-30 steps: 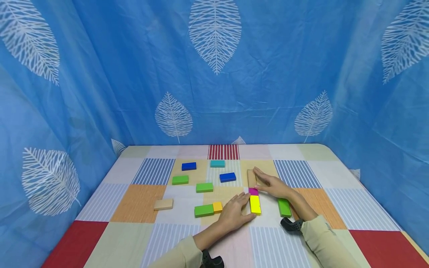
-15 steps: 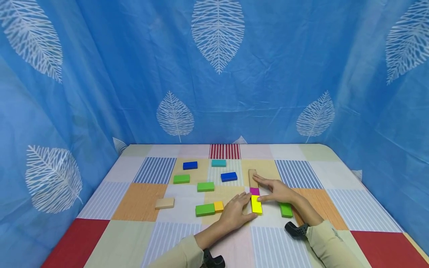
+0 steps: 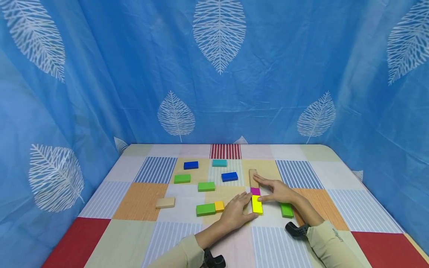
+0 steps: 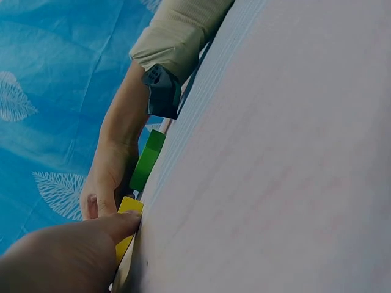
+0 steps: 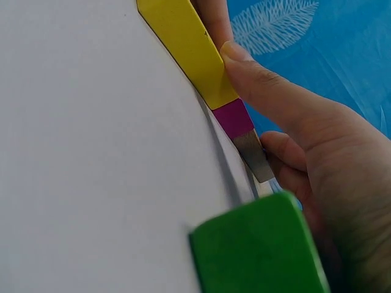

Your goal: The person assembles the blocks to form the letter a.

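A yellow block (image 3: 256, 209), a magenta block (image 3: 255, 191) and a plain wooden block (image 3: 253, 178) lie end to end in a row on the table. My left hand (image 3: 235, 213) rests along the row's left side, its thumb against the yellow block's near end, as the left wrist view also shows. From the right, my right hand (image 3: 279, 191) spreads over the row. Its thumb touches the yellow block, while its fingertips are at the wooden one. Beneath the right wrist, a green block (image 3: 286, 211) lies flat; it looms close in the right wrist view.
Left of the row, a green block (image 3: 205, 209) touches a small orange block (image 3: 219, 206). Farther back are more green blocks (image 3: 206, 186), two blue blocks (image 3: 229, 176) and a teal block (image 3: 219, 163). Another wooden block (image 3: 165, 203) lies at left. Blue curtains surround the patchwork-covered table.
My right hand has drawn slightly nearer, its thumb shifting from beside the wooden and magenta blocks onto the yellow one. The left hand stays at the row.
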Demonstrator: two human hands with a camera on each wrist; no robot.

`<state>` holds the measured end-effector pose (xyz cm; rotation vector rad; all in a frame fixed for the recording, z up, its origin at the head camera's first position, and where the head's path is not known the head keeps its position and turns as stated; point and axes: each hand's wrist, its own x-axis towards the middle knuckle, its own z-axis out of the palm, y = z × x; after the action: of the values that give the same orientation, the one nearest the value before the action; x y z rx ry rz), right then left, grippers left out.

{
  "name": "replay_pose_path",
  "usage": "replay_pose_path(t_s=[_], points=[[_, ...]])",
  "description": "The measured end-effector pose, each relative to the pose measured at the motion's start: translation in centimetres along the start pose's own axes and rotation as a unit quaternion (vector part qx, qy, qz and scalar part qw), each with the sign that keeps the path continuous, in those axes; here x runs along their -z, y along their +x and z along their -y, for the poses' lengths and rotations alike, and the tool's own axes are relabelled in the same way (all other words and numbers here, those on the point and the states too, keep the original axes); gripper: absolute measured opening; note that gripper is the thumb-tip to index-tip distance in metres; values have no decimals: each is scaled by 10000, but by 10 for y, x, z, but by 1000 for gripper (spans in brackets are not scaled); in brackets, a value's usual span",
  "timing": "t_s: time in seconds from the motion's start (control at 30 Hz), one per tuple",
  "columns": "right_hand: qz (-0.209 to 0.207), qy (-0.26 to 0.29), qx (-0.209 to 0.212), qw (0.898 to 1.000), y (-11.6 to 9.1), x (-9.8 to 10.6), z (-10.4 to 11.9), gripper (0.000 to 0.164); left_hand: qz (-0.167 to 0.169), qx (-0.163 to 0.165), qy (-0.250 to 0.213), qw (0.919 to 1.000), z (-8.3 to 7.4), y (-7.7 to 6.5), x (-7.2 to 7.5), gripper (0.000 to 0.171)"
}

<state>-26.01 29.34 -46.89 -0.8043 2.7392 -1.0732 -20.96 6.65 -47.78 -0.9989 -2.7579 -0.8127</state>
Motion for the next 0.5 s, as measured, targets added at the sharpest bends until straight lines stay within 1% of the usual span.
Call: replay_pose_path(t_s=[0.3, 0.4, 0.5], points=[[-5, 34, -19, 10000, -1, 0, 0, 84, 147, 161, -211, 9995, -2, 1, 2, 72], [2, 67, -7, 10000, -1, 0, 0, 84, 181, 218, -329, 9991, -4, 2, 4, 74], [15, 109, 42, 9999, -1, 0, 0, 83, 134, 260, -493, 9984, -7, 3, 11, 74]])
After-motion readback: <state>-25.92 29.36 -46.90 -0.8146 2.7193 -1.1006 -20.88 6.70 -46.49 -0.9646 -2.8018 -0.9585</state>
